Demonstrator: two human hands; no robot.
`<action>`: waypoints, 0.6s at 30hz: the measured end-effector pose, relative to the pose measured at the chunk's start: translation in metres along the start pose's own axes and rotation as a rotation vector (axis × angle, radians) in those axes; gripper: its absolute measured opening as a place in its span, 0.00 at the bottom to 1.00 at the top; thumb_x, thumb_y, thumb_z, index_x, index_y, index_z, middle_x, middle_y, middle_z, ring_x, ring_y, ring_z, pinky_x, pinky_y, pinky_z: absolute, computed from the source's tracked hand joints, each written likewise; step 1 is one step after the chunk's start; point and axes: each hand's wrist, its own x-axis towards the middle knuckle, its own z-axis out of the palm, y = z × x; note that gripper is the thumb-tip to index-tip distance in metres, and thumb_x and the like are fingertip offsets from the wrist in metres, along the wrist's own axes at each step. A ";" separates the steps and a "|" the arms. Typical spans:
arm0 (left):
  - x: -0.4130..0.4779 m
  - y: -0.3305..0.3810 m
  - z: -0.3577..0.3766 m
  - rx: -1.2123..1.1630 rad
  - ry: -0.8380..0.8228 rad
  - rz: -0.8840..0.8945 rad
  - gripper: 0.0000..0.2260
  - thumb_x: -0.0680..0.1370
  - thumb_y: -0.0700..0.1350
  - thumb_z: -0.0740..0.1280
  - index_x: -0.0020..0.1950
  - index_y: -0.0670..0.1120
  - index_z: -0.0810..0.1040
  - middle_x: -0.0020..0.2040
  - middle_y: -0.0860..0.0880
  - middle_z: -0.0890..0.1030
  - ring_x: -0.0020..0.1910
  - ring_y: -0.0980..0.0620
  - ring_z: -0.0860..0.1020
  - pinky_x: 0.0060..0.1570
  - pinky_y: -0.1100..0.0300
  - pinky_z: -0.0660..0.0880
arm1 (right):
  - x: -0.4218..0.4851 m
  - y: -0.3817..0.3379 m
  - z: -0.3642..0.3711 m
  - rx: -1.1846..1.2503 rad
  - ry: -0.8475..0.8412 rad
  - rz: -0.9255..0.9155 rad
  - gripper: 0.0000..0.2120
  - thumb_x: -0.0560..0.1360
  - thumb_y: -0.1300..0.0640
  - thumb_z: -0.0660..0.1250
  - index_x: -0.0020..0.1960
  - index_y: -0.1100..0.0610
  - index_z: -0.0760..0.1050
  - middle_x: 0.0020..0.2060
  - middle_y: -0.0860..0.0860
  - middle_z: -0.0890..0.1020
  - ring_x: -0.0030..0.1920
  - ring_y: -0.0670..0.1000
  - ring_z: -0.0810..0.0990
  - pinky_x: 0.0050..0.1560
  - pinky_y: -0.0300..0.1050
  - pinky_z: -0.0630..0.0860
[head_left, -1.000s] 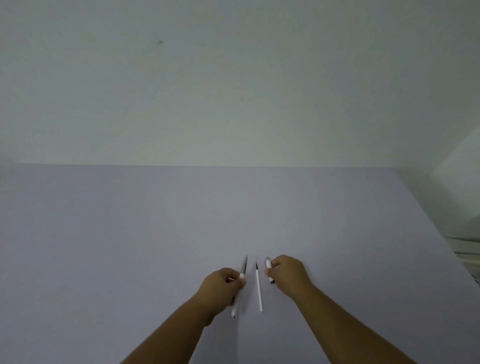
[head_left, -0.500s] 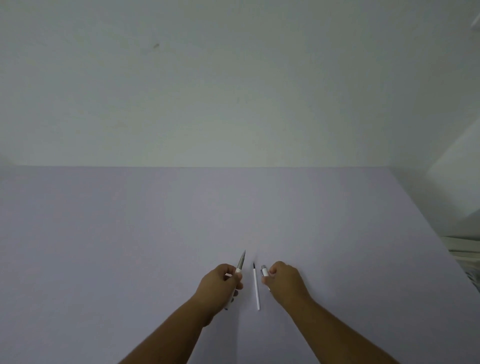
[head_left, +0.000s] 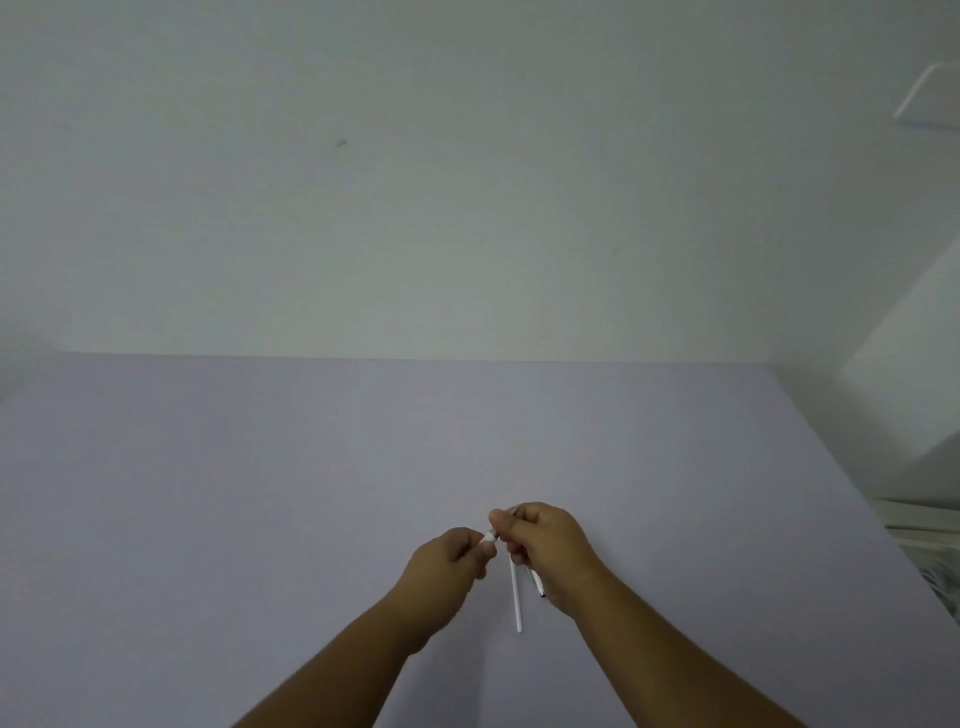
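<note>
My left hand (head_left: 447, 566) and my right hand (head_left: 545, 540) meet just above the lilac table (head_left: 260, 493). Between their fingertips they pinch a small white and grey pen part (head_left: 490, 535); most of it is hidden by the fingers. A thin grey piece with a dark tip (head_left: 537, 584) sticks out below my right hand, and whether it joins the pinched part I cannot tell. A thin white refill (head_left: 516, 600) lies on the table under my hands, its far end hidden behind my right fingers.
A plain pale wall (head_left: 467, 182) rises behind the table's far edge. A white cabinet or block (head_left: 909, 395) stands past the table's right edge, with pale slatted things (head_left: 924, 525) below it.
My hands have come together: the left moved right and up, and the right moved left to meet it. The long pen body that stuck out of my left hand no longer shows there.
</note>
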 end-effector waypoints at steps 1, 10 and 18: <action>-0.001 0.002 -0.003 -0.057 -0.038 -0.024 0.11 0.80 0.51 0.60 0.43 0.49 0.78 0.34 0.52 0.75 0.31 0.56 0.69 0.33 0.64 0.69 | 0.000 -0.001 0.000 0.034 -0.021 -0.012 0.10 0.73 0.54 0.70 0.34 0.56 0.80 0.25 0.48 0.77 0.29 0.47 0.72 0.35 0.39 0.74; -0.017 0.012 -0.028 -0.562 -0.345 -0.199 0.13 0.81 0.46 0.56 0.43 0.44 0.77 0.26 0.53 0.67 0.24 0.57 0.59 0.21 0.68 0.58 | -0.005 -0.008 0.005 0.076 -0.116 -0.126 0.07 0.71 0.54 0.72 0.37 0.56 0.82 0.29 0.49 0.80 0.30 0.47 0.74 0.35 0.40 0.75; -0.021 0.013 -0.032 -0.625 -0.389 -0.196 0.14 0.81 0.48 0.55 0.41 0.45 0.75 0.27 0.53 0.66 0.23 0.57 0.59 0.20 0.68 0.59 | -0.009 -0.016 0.002 0.166 -0.214 -0.144 0.05 0.73 0.59 0.69 0.43 0.56 0.84 0.34 0.50 0.83 0.36 0.46 0.81 0.38 0.37 0.78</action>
